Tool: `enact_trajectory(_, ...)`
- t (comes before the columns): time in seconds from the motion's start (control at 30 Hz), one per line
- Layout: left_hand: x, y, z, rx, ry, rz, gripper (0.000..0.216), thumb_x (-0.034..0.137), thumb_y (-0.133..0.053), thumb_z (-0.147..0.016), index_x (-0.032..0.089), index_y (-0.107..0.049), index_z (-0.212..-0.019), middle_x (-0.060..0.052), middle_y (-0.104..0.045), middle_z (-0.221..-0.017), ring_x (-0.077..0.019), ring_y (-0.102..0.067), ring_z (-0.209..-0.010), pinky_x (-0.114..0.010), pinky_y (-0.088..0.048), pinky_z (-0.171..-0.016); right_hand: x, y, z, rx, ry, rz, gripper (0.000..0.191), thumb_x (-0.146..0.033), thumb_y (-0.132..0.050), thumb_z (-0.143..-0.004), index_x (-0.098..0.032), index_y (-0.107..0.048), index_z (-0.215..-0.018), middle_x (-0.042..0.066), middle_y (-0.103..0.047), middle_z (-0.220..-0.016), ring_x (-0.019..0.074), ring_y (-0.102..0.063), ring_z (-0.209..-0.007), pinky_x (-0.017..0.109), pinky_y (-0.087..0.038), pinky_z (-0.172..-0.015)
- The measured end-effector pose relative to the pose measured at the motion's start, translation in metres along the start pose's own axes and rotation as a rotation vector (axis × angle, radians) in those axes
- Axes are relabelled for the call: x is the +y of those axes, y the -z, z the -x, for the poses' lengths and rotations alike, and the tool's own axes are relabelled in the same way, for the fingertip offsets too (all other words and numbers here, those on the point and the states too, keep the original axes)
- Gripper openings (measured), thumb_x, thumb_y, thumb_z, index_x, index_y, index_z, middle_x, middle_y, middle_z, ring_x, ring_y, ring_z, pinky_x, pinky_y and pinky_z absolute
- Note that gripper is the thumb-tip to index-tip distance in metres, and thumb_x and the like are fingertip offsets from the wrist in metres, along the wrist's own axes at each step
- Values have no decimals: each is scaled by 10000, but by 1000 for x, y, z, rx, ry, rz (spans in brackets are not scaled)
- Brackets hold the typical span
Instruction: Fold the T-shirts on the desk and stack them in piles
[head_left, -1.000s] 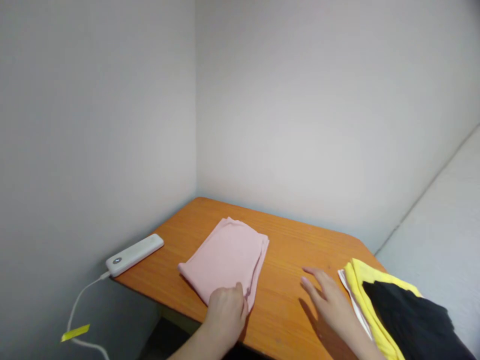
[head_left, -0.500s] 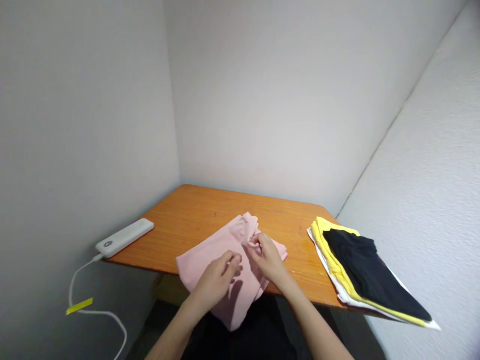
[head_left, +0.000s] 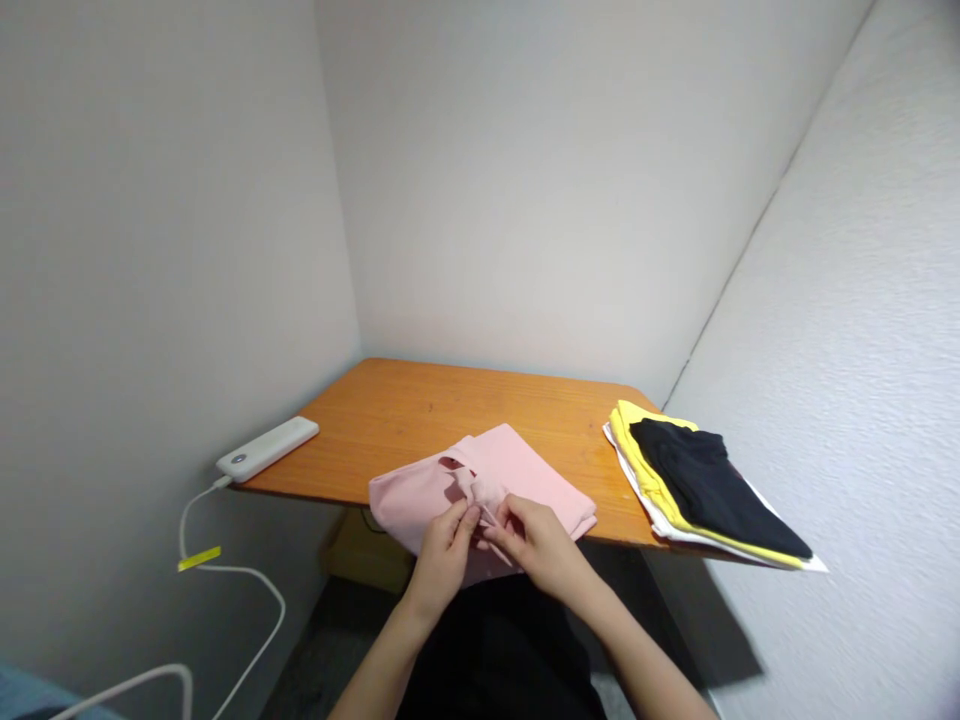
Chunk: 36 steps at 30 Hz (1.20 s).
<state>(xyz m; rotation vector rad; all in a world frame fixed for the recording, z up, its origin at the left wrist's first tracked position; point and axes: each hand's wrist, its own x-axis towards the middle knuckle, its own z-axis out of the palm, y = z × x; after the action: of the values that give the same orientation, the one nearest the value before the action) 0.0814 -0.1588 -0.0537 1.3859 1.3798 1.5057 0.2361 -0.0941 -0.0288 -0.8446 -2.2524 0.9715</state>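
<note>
A pink cloth lies partly unfolded at the near edge of the orange table, hanging a little over it. My left hand pinches a bunched fold of the cloth near its middle front. Right beside it, my right hand also pinches the cloth's edge. Both hands are closed on the fabric and nearly touch each other.
A stack of folded clothes, black on yellow on white, sits at the table's right end against the wall. A white power bank lies at the left edge, its white cable hanging down. Walls close in on three sides.
The folded pink cloth was pulled toward me to the table's near edge and opened up. My right hand left the bare tabletop and joined the left in pinching the fabric.
</note>
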Motion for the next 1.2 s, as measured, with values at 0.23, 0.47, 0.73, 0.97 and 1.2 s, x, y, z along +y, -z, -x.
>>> enact_trajectory(0.23,39,30,18,0,40,37,367,514,-552,-859,178,-526,-715,44,-530,-497,-84,-456,-447,-176,-324,-442,-12,63,16,85,15,-179,384,-557,-570,-864,-189,-572,-756,4,-588,-682,146,-515,-617,244,-363,-555)
enact_trajectory(0.47,81,90,20,-13,147,104,349,507,-595,-797,184,-528,-910,75,-536,-491,-74,-479,-334,-138,-263,-315,-20,138,32,486,-127,6,439,-615,-503,-879,-183,-580,-876,-18,-545,-485,135,-450,-417,240,-331,-453)
enact_trajectory(0.73,143,119,-32,176,4,-58,102,294,-467,-825,200,-465,-866,65,-518,-634,-69,-524,-404,-144,-267,-361,-75,171,15,710,120,370,369,-562,-447,-901,-219,-529,-791,31,-594,-709,187,-558,-675,303,-419,-615)
enact_trajectory(0.97,152,127,-39,548,-212,-1062,259,278,-342,-950,185,-580,-989,-65,-654,-763,-207,-611,-709,-266,-358,-602,-86,177,17,466,231,484,339,-513,-451,-897,-194,-566,-898,41,-616,-803,198,-563,-727,321,-428,-647)
enact_trajectory(1.2,88,125,0,8,-140,-1053,200,285,-474,-891,194,-597,-763,-33,-643,-765,-187,-604,-738,-252,-383,-633,-28,193,41,251,127,710,190,-316,-525,-777,-204,-674,-741,57,-617,-777,208,-575,-749,313,-428,-689)
